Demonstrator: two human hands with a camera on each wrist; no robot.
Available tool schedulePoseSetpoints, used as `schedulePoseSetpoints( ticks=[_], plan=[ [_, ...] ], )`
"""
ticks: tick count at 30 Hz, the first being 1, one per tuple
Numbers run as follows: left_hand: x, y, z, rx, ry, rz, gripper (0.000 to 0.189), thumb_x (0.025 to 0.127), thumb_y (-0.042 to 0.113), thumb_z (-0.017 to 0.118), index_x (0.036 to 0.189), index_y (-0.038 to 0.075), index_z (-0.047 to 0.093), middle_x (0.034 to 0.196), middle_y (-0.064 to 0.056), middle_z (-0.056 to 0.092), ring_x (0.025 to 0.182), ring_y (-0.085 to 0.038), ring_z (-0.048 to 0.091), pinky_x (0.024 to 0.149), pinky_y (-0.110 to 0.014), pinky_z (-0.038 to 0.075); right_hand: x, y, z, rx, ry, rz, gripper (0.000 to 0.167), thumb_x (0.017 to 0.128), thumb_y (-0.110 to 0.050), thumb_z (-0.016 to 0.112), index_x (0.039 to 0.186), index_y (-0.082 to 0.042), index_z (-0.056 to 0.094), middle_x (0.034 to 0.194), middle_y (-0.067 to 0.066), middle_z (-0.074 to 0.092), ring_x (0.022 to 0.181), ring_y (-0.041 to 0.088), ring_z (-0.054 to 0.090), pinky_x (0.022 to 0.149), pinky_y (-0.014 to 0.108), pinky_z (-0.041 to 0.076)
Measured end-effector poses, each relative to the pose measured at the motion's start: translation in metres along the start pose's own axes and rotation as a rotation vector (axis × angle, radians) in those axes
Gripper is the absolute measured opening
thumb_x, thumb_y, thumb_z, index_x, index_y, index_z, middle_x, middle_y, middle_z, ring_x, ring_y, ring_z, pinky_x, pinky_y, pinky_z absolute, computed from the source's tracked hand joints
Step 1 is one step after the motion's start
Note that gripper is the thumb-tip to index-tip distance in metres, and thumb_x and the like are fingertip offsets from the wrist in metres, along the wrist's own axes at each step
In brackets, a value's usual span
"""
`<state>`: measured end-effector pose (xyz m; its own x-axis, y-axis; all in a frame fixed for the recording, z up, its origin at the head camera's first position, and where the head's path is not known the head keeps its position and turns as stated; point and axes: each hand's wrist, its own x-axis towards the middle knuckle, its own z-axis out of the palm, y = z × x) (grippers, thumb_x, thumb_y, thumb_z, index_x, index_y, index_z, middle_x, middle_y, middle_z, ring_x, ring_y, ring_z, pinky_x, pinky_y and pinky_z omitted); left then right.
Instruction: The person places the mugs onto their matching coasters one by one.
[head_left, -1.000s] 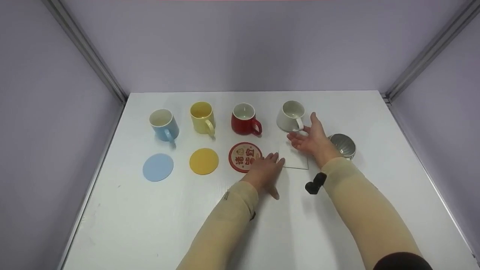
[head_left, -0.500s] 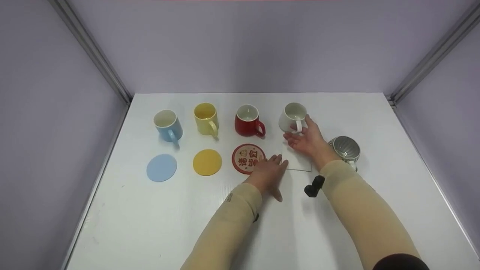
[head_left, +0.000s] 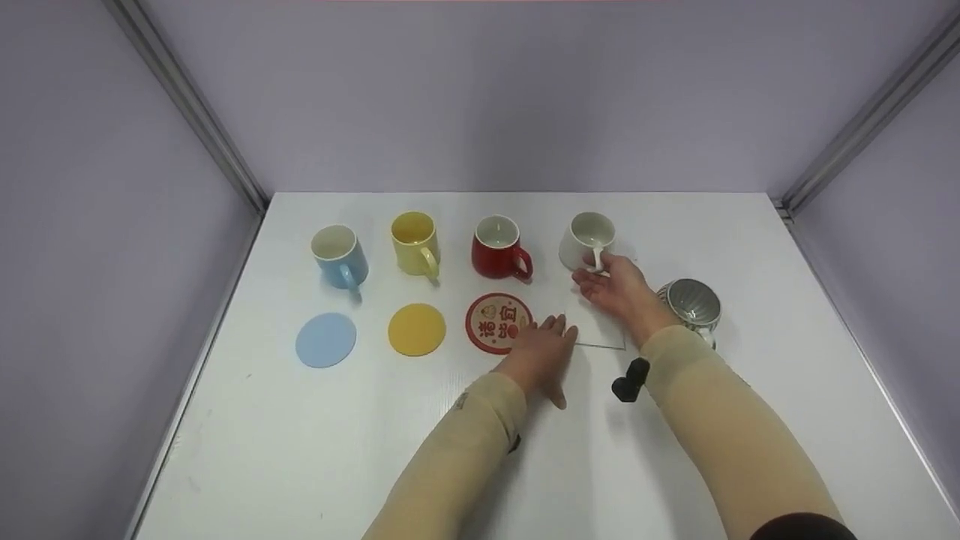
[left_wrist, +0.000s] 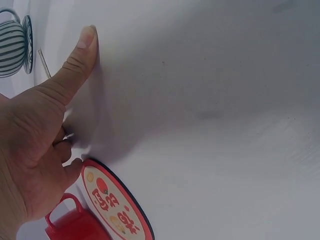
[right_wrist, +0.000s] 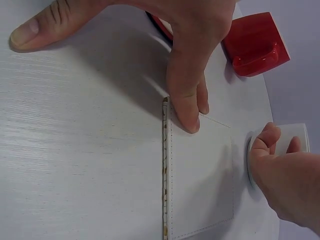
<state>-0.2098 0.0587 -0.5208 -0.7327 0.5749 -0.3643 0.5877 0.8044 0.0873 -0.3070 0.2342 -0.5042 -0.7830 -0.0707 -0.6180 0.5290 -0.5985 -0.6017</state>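
My left hand point(head_left: 541, 354) lies palm down with fingers spread, its fingertips touching the left edge of a white square coaster point(head_left: 598, 328). In the right wrist view the fingers press on that stitched coaster point(right_wrist: 200, 175). Behind it stands an upright white mug point(head_left: 577, 246). My right hand point(head_left: 619, 292) pinches the mug's handle point(head_left: 598, 257) between thumb and fingers; the mug rests on the table. Beside my left hand is a round red coaster point(head_left: 486, 322) with printed characters, its right edge partly covered by the fingers.
A red mug point(head_left: 492, 260), yellow mug point(head_left: 409, 256) and blue mug point(head_left: 337, 266) stand leftward in the back row. Before them lie yellow point(head_left: 416, 330) and blue point(head_left: 325, 340) round coasters. A striped mug point(left_wrist: 11, 47) stands on a disc near my right forearm.
My right hand has closed from beside the white mug onto its handle, thumb coming down against it. My left hand has stayed at the square coaster. The view has shifted slightly.
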Motion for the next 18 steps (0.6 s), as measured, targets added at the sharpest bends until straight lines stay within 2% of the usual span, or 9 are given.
schedulePoseSetpoints(
  ticks=[6, 12, 18],
  plan=[
    [0.0000, 0.0029, -0.0010, 0.106, -0.005, 0.012, 0.127, 0.072, 0.066, 0.092, 0.169, 0.014, 0.029, 0.176, -0.008, 0.021, 0.161, -0.023, 0.022, 0.128, -0.041, 0.027, -0.0015, -0.0007, -0.0009, 0.002, 0.013, 0.014, 0.039, 0.118, -0.029, 0.030, 0.132, 0.001, 0.050, 0.132, 0.020, 0.050, 0.125, 0.025, 0.054, 0.088, 0.027, 0.052],
    [-0.0026, 0.0017, -0.0001, 0.122, 0.005, 0.027, 0.124, 0.073, 0.066, 0.091, 0.168, 0.012, 0.031, 0.175, -0.008, 0.026, 0.160, -0.023, 0.026, 0.129, -0.041, 0.025, -0.0002, -0.0012, -0.0021, 0.010, 0.027, 0.020, 0.039, 0.118, -0.028, 0.031, 0.132, 0.002, 0.050, 0.132, 0.021, 0.050, 0.122, 0.025, 0.055, 0.089, 0.027, 0.053],
    [-0.0015, 0.0021, -0.0011, 0.101, -0.003, 0.014, 0.122, 0.074, 0.065, 0.090, 0.168, 0.012, 0.032, 0.175, -0.008, 0.027, 0.159, -0.023, 0.028, 0.129, -0.040, 0.024, -0.0011, -0.0034, -0.0023, 0.011, 0.030, 0.016, 0.038, 0.117, -0.027, 0.032, 0.133, 0.003, 0.049, 0.131, 0.021, 0.052, 0.117, 0.025, 0.057, 0.086, 0.027, 0.053]
  ],
)
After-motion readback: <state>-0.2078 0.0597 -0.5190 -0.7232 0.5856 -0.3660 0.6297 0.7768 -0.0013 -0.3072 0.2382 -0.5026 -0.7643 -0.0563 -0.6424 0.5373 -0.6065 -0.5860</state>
